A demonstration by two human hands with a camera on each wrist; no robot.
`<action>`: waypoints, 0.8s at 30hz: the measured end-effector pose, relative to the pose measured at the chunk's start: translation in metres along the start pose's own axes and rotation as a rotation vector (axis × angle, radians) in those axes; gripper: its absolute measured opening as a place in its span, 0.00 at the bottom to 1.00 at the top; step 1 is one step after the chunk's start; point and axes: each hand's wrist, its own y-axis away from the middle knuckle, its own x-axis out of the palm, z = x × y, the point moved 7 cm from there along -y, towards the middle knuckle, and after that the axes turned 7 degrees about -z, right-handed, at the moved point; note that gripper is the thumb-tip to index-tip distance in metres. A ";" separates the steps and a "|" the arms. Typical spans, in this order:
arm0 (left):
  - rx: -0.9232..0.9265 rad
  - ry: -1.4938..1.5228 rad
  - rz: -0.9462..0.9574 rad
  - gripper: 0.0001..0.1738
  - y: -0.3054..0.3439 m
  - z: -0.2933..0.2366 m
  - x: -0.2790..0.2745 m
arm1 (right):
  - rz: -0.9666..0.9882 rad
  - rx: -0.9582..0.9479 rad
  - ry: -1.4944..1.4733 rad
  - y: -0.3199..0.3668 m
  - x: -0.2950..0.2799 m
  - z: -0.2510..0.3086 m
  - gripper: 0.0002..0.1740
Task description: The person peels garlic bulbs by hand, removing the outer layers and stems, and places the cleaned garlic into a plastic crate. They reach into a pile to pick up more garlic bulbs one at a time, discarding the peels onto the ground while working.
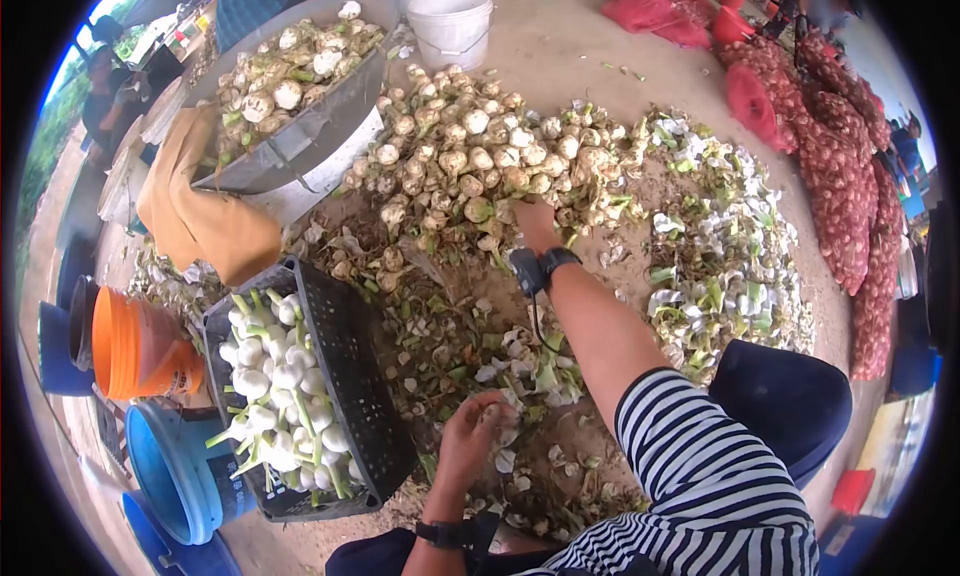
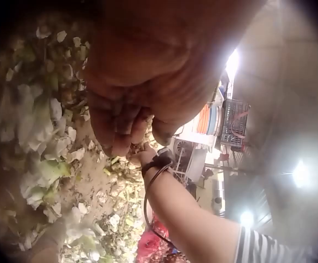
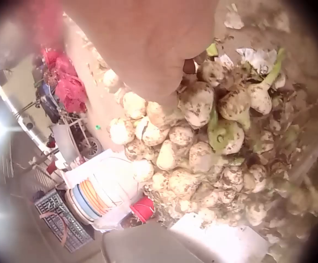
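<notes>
My right hand [image 1: 535, 224] reaches down to the near side of a heap of soil-stained garlic bulbs [image 1: 475, 161]. In the right wrist view the hand [image 3: 148, 55] covers part of the heap, and a dirty garlic bulb [image 3: 196, 104] lies right at its fingertips; whether they grip it I cannot tell. Low over the scattered peelings hangs my left hand [image 1: 472, 438], fingers loosely curled. No bulb shows in it in the left wrist view. To its left stands a black crate [image 1: 370, 406] holding peeled white garlic [image 1: 285, 376] with green stems.
A metal wheelbarrow [image 1: 290, 161] loaded with more bulbs stands behind the crate. Orange [image 1: 140, 346] and blue buckets [image 1: 170, 476] line the left side. White peel litter [image 1: 730, 246] spreads at right, beside red mesh sacks [image 1: 835, 166]. A white bucket [image 1: 450, 26] stands beyond the heap.
</notes>
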 end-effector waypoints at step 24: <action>0.648 -0.440 -0.285 0.19 0.033 -0.049 -0.008 | 0.684 -0.200 -0.125 0.294 -0.101 0.011 0.13</action>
